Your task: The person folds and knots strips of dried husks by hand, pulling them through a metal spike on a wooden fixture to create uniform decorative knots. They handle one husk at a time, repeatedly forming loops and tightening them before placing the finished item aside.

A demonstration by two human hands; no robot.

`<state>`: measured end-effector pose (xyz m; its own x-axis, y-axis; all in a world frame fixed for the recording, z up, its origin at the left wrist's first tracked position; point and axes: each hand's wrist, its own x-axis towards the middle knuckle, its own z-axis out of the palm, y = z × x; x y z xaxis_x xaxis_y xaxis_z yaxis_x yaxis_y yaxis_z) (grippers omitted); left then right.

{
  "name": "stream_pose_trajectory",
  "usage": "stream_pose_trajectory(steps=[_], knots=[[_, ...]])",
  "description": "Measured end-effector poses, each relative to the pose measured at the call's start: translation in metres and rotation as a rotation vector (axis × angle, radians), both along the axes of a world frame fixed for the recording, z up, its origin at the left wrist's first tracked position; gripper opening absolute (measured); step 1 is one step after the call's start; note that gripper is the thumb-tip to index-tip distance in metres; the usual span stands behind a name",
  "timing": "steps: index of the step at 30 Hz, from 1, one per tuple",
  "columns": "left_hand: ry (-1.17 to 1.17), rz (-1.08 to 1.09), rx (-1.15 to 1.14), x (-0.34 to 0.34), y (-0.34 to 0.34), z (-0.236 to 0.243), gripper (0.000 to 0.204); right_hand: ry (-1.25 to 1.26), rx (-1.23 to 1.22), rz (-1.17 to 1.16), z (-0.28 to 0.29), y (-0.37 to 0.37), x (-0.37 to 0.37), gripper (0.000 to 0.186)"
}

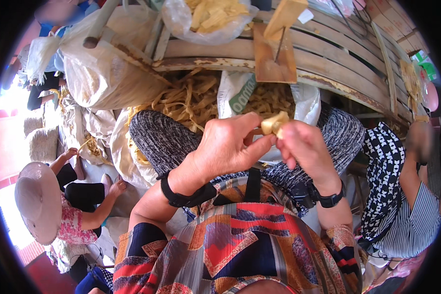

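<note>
A small pale yellow folded piece of strip-like material is held up over my lap. My left hand has it between thumb and fingers at its left end. My right hand pinches at its right end, fingers curled and slightly blurred. Below and behind it, a white printed sack stands open between my knees with similar yellow-brown strips inside. A large pile of loose tan strips lies beside it, partly behind my left knee.
A slatted bench spans the top, carrying a wooden device and a bag of yellow pieces. A bulky plastic sack is upper left. A co-worker in a hat sits at left; another in striped clothing sits at right.
</note>
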<state>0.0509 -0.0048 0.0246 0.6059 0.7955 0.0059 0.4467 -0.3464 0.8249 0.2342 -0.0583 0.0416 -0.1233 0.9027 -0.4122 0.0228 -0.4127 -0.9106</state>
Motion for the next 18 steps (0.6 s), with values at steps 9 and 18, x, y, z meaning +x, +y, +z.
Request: stream_pose_trajectory(steps=[9,18], knots=[[-0.255,0.048,-0.411,-0.036,0.016,0.011,0.015,0.271,0.100,0.158,-0.012,-0.015,0.016,0.029],[-0.284,-0.221,0.163,-0.020,0.014,0.023,0.012,0.506,-0.162,0.376,-0.002,0.017,0.009,0.045]])
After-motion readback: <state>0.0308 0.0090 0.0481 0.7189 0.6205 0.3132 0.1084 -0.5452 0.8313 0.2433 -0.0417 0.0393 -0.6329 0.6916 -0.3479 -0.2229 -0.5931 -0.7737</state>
